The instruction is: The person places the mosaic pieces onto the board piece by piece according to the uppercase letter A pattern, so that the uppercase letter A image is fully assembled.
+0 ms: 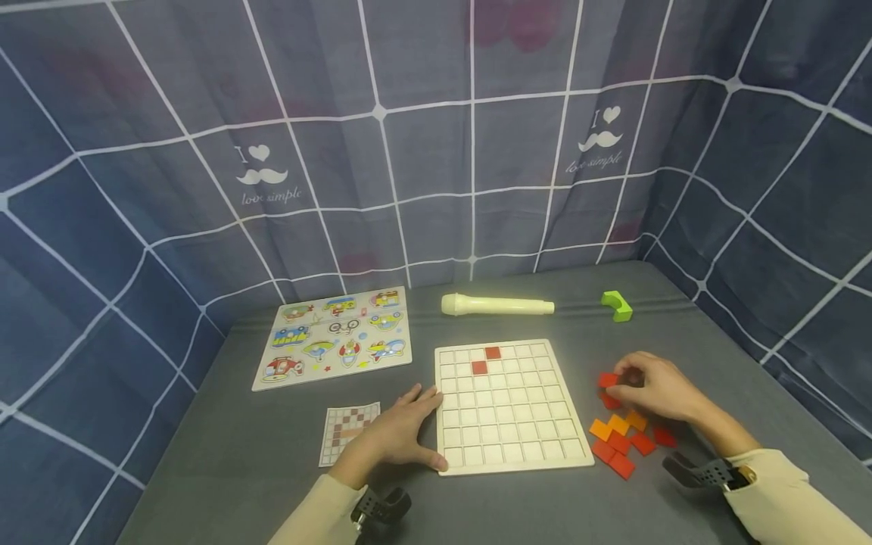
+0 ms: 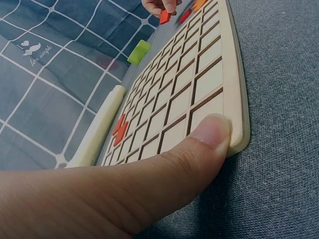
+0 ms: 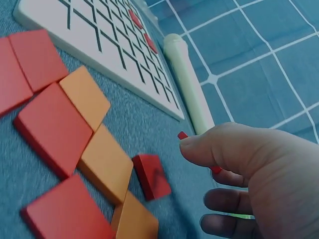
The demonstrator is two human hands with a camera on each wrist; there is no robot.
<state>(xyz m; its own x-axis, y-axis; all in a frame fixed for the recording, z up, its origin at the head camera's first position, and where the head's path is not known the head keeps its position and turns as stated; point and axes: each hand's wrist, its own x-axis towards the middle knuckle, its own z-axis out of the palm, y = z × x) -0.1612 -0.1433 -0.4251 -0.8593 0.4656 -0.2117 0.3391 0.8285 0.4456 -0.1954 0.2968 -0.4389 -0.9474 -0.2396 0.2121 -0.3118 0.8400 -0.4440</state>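
Observation:
The wooden grid board (image 1: 514, 467) lies flat, with two red tiles (image 1: 480, 367) set diagonally in its upper cells. My left hand (image 1: 400, 433) rests along the board's left side, its thumb (image 2: 212, 132) on the near corner. At the right, my right hand (image 1: 657, 387) pinches a red square tile (image 3: 183, 135) between thumb and fingers, above the table. Just below it lies another red tile (image 3: 152, 176). Several loose red and orange tiles (image 1: 618, 424) are spread between the board and the right forearm. A pattern card (image 1: 332, 451) is left of the left hand.
A vehicle peg puzzle (image 1: 313, 369) lies at the back left. Behind the grid board is a cream microphone-shaped toy (image 1: 504, 305), with a green arched block (image 1: 616, 306) to its right. A dark checked curtain (image 1: 436, 151) closes off the back and sides.

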